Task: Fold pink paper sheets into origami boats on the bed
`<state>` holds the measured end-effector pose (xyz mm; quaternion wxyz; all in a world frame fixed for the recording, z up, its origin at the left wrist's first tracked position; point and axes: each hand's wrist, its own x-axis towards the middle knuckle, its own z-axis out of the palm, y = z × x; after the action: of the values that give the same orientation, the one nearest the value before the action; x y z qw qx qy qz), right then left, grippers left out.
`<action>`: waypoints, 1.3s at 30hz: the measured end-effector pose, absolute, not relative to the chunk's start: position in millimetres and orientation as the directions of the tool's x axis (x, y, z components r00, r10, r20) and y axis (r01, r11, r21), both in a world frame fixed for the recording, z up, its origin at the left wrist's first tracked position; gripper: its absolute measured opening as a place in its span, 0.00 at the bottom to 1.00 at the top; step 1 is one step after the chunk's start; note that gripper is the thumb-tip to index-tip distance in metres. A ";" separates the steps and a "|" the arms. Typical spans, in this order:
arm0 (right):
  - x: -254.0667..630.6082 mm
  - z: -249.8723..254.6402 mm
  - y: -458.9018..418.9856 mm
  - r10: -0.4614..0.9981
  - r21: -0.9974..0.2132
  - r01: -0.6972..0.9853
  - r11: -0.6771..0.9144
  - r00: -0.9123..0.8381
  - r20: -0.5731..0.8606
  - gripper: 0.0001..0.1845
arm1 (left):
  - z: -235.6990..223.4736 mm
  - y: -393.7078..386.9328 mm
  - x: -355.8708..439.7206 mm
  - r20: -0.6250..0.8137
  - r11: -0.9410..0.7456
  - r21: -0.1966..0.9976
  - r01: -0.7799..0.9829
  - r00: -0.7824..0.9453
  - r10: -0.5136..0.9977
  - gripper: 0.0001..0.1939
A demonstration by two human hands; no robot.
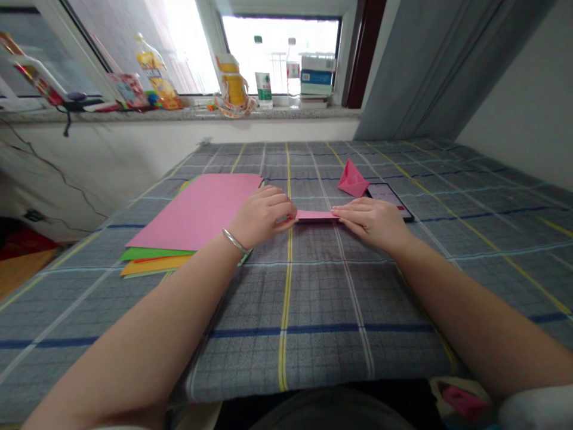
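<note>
There go both hands, the left hand [262,216] and right hand [371,224] pinching the ends of a folded pink paper strip [316,215], long axis running straight across! Left of it, stacked coloured paper [192,215] on checked cloth [322,298]; ahead, plastic bottles [293,68] line the windowsill [188,113].

Plaid bedsheet [313,352] — coloured paper stack [197,212]; pink paper triangle [353,180]; smartphone [388,200]
</note>
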<state>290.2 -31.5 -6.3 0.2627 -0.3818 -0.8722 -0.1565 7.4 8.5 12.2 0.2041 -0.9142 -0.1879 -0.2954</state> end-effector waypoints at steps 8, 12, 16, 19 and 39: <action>289.2 -7.2 -31.0 0.598 0.066 0.729 0.681 -0.606 0.525 0.16 | 12.9 7.5 2.2 0.522 -0.858 -0.134 0.497 0.771 0.365 0.09; 289.0 -7.5 -31.0 0.592 0.050 0.711 0.702 -0.620 0.514 0.15 | 4.2 15.1 -2.3 0.510 -0.866 0.045 0.499 0.733 0.449 0.09; 289.9 -7.9 -30.5 0.587 0.045 0.696 0.716 -0.636 0.501 0.15 | 0.4 18.5 -5.3 0.476 -0.850 0.109 0.515 0.724 0.499 0.10; 291.5 -8.0 -29.4 0.585 0.049 0.692 0.720 -0.643 0.494 0.16 | 5.8 15.4 -4.2 0.457 -0.856 0.132 0.499 0.736 0.500 0.09; 285.2 -10.5 -32.1 0.560 0.039 0.668 0.743 -0.652 0.511 0.15 | -3.6 7.0 21.8 -0.351 0.167 0.889 0.426 0.402 0.846 0.15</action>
<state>285.2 -32.1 -10.5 0.2410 -0.3404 -0.9019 -0.1126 21.8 7.0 -3.6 -0.5649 -0.6179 -0.5143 -0.1859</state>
